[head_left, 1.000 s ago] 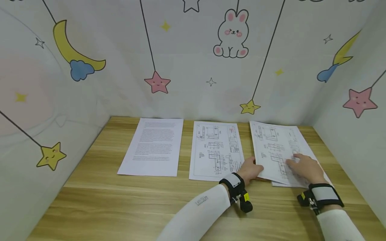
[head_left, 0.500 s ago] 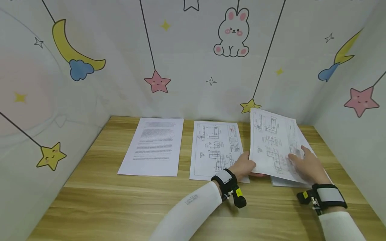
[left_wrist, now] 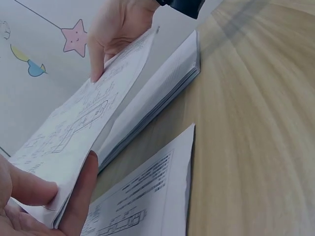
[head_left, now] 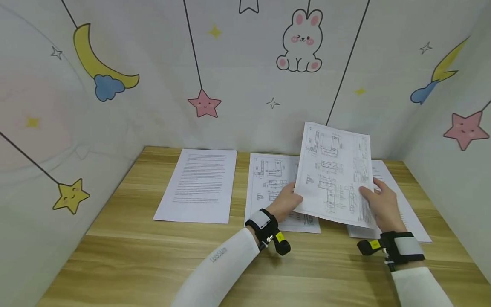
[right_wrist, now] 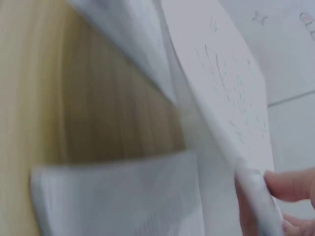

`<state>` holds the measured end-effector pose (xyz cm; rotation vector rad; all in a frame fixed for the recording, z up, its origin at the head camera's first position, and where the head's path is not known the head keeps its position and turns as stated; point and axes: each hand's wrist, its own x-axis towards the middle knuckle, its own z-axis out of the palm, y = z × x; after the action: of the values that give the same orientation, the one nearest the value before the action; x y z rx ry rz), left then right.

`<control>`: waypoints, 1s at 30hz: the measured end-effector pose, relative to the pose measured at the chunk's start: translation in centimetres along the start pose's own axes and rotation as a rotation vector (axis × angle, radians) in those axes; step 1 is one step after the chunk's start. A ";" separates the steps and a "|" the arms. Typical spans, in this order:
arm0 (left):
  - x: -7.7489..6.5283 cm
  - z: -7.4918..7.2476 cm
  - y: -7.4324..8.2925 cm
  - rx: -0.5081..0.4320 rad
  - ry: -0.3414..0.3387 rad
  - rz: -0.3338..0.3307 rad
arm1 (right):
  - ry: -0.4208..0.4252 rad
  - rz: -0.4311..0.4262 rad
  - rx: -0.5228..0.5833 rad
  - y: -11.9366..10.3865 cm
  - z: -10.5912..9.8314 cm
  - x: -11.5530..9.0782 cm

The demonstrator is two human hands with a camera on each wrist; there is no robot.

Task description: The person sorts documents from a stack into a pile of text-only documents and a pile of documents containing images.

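A printed technical drawing is held up off the table, tilted, between both hands. My left hand pinches its left edge, thumb on the printed face and fingers behind. At the opposite edge my right hand grips the paper the same way. In the left wrist view, the held drawing shows more than one layer at its lower corner. Below it on the right lies a stack of text pages, partly covered. Under my left hand another drawing lies on the table, its right part hidden.
A text sheet lies on the wooden table to the left. A white cloth wall with printed stars, a moon and a rabbit rises behind, with side walls at left and right.
The drawing has been lifted off the right stack and shifted left, uncovering text pages beneath. My left hand has moved left and up with it; the right hand has followed.
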<state>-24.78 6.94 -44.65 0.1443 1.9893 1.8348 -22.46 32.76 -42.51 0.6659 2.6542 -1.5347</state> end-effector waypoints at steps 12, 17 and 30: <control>-3.2 -6.5 1.1 0.075 0.083 0.091 | 0.005 -0.128 0.122 -4.8 4.6 -2.2; -4.8 -8.5 1.1 0.073 0.107 0.113 | -0.021 -0.207 0.096 -5.4 6.1 -2.9; -6.1 -11.8 -2.1 0.087 0.140 -0.026 | -0.166 -0.238 -0.132 -4.6 9.4 -2.1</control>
<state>-23.26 -6.38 -44.79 0.0161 2.1570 1.7868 -24.10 22.26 -43.15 0.2125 2.7544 -1.3740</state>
